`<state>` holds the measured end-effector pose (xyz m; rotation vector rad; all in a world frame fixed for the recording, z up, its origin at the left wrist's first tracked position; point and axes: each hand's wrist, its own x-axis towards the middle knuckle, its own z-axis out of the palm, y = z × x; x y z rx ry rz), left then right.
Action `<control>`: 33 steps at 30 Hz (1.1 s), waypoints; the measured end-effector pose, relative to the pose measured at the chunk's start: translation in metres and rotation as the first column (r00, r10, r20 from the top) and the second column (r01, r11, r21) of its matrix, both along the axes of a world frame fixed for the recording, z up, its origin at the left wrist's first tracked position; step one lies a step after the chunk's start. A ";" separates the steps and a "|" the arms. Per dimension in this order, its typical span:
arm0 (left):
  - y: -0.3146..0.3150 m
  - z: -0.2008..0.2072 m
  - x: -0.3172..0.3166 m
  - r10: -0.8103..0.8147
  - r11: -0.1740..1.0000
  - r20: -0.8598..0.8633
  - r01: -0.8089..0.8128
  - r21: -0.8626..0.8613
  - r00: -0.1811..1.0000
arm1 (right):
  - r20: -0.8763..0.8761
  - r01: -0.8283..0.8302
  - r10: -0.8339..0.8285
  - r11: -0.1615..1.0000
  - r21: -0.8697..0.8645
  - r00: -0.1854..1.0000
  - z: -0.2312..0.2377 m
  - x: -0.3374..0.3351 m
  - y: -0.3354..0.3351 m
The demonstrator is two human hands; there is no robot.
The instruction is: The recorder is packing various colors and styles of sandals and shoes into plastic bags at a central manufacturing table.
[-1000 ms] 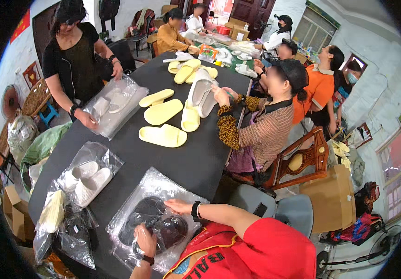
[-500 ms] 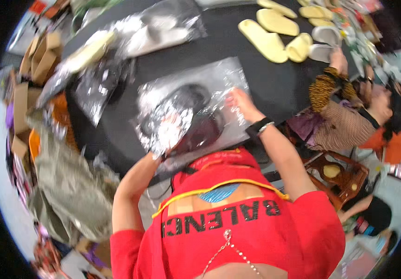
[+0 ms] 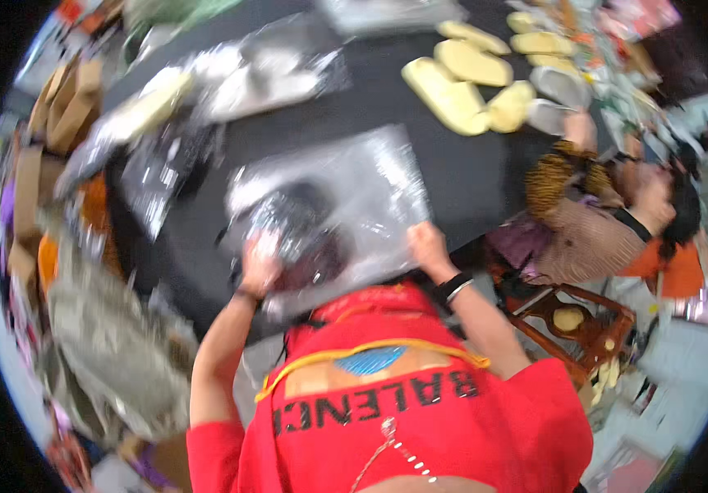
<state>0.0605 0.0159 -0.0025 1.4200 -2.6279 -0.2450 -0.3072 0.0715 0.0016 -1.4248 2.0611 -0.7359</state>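
Observation:
A clear plastic bag (image 3: 370,177) lies over the dark table in front of me, with a pair of dark slippers (image 3: 309,209) at its left half, one blackish and one deep red. The film and blur hide their exact shape. My left hand (image 3: 261,264) is closed on the left end of the slippers; glare and blur cover its fingertips. At the bag's lower right corner, my right hand (image 3: 428,245) pinches the edge of the film. The right half of the bag looks flat.
Bagged light slippers (image 3: 264,78) and a crumpled dark bag (image 3: 161,172) lie at the left. Pale yellow slippers (image 3: 448,94) and grey ones (image 3: 551,99) sit at the far right, where a co-worker's hand (image 3: 580,131) reaches in. Flat clear bags (image 3: 391,15) lie at the back.
My right hand has moved down from the bag's upper right area to its lower right corner. My left hand has shifted up onto the slippers. The bag's right part is spread flatter.

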 end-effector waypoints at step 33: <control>-0.081 0.028 -0.102 0.122 0.988 0.104 -0.111 -0.105 0.987 | -0.149 -0.429 0.408 0.889 -0.161 0.901 -0.058 0.008 0.018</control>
